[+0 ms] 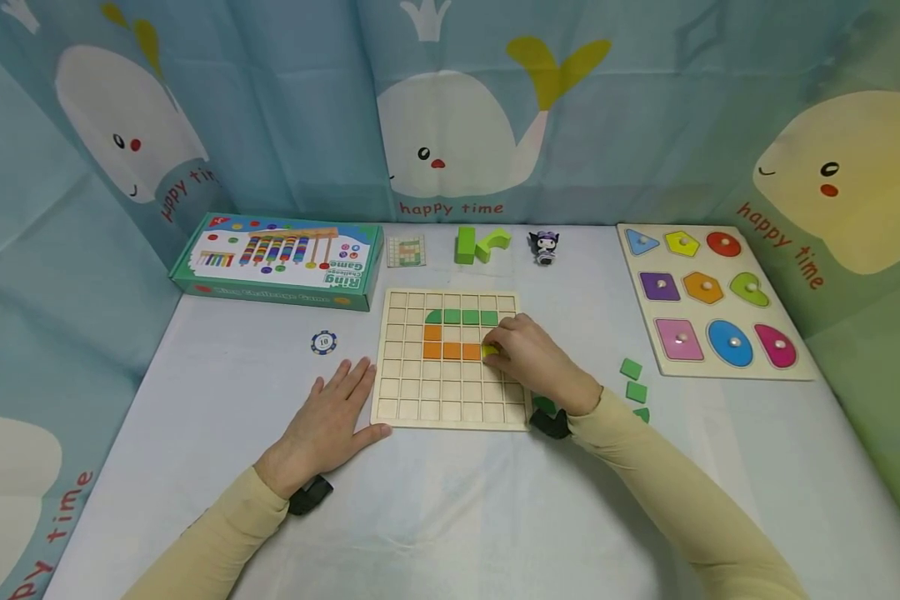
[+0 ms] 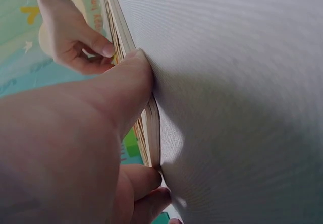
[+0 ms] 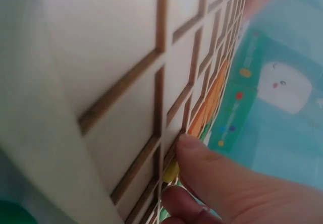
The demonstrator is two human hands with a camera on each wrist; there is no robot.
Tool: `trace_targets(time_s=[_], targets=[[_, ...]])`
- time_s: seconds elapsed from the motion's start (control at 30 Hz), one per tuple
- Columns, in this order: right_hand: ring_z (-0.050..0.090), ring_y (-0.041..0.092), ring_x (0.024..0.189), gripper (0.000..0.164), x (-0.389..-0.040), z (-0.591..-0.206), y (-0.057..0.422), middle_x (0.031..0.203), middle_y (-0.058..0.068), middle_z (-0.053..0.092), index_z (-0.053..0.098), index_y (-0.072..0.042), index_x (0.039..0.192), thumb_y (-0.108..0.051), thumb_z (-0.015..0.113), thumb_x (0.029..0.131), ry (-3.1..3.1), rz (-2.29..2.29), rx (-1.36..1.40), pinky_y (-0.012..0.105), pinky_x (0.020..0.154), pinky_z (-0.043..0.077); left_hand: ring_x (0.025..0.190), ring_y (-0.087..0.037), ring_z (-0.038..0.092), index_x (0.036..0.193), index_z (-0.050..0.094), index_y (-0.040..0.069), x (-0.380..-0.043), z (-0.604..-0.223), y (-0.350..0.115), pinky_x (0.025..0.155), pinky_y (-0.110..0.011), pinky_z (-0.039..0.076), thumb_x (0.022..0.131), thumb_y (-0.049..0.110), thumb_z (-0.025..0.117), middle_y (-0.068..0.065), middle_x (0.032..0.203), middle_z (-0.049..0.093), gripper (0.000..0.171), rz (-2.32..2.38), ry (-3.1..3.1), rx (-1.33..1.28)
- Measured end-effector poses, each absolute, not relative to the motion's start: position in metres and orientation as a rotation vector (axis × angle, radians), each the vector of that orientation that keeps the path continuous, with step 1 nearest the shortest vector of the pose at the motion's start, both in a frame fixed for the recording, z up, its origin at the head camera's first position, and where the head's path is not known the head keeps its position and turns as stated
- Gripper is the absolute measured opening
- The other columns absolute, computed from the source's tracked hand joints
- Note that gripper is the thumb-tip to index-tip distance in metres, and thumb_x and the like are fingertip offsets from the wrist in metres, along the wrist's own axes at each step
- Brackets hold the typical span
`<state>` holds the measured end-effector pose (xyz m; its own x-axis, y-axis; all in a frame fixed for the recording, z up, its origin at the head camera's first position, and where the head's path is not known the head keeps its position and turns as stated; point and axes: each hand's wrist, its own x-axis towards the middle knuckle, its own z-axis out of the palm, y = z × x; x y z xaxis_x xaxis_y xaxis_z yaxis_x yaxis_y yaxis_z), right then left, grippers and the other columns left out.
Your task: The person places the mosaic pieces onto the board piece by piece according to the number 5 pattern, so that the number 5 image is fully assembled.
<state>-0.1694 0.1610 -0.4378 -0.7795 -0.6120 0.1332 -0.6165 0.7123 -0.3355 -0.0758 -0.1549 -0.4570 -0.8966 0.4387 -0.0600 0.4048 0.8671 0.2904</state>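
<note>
A square wooden grid board (image 1: 451, 410) lies on the table, holding a row of green tiles (image 1: 461, 317) and an L of orange tiles (image 1: 453, 351). My right hand (image 1: 534, 360) is over its right side, thumb and fingertips pinching a small yellow tile (image 3: 172, 171) at the cell just right of the orange row. The tile's exact shape is mostly hidden by the fingers. At the board's lower left corner my left hand (image 1: 328, 425) rests flat, fingers straight along the left edge. Its thumb (image 2: 132, 77) touches the front edge in the left wrist view.
Loose green tiles (image 1: 636, 392) lie right of the board, some partly behind the right forearm. A shape puzzle board (image 1: 692, 314) stands at the right. Behind are a game box (image 1: 277, 260), a pattern card (image 1: 407, 252), green blocks (image 1: 466, 246) and a figurine (image 1: 544, 248). A chip (image 1: 324, 342) lies left.
</note>
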Motion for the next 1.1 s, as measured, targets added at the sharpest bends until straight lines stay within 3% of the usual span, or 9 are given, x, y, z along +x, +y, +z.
trace_targets(time_s=[0.43, 0.73, 0.93, 1.1], targets=[[0.057, 0.025, 0.090, 0.016, -0.161, -0.433, 0.195, 0.095, 0.008, 0.068, 0.073, 0.000, 0.099, -0.011, 0.075, 0.087, -2.811, 0.713, 0.997, 0.040, 0.080, 0.047, 0.142, -0.041, 0.020, 0.151, 0.030, -0.004, -0.076, -0.458, -0.155, 0.103, -0.067, 0.025, 0.092, 0.053, 0.061, -0.021, 0.156, 0.024, 0.088, 0.404, 2.916, 0.654], [0.056, 0.032, 0.093, 0.016, -0.148, -0.430, 0.273, 0.096, 0.015, 0.068, 0.072, 0.004, 0.103, -0.003, 0.071, 0.089, -2.868, 0.720, 0.635, 0.049, 0.081, 0.045, 0.142, -0.041, 0.020, 0.151, 0.029, -0.004, -0.078, -0.457, -0.155, 0.103, -0.067, 0.025, 0.092, 0.053, 0.060, -0.020, 0.157, 0.023, 0.088, 0.390, 2.904, 0.653], [0.058, 0.035, 0.090, 0.023, -0.136, -0.428, 0.313, 0.099, 0.021, 0.067, 0.070, 0.008, 0.106, -0.006, 0.073, 0.088, -2.980, 0.687, 0.439, 0.050, 0.073, 0.048, 0.142, -0.041, 0.020, 0.151, 0.029, -0.004, -0.077, -0.456, -0.154, 0.103, -0.067, 0.025, 0.092, 0.053, 0.061, -0.021, 0.157, 0.023, 0.088, 0.393, 2.907, 0.654], [0.057, 0.033, 0.083, 0.025, -0.129, -0.430, 0.327, 0.089, 0.018, 0.068, 0.070, 0.010, 0.102, -0.007, 0.077, 0.084, -3.034, 0.678, 0.374, 0.050, 0.072, 0.048, 0.142, -0.041, 0.020, 0.151, 0.029, -0.004, -0.076, -0.456, -0.153, 0.103, -0.067, 0.025, 0.092, 0.053, 0.061, -0.021, 0.157, 0.023, 0.088, 0.386, 2.905, 0.653]])
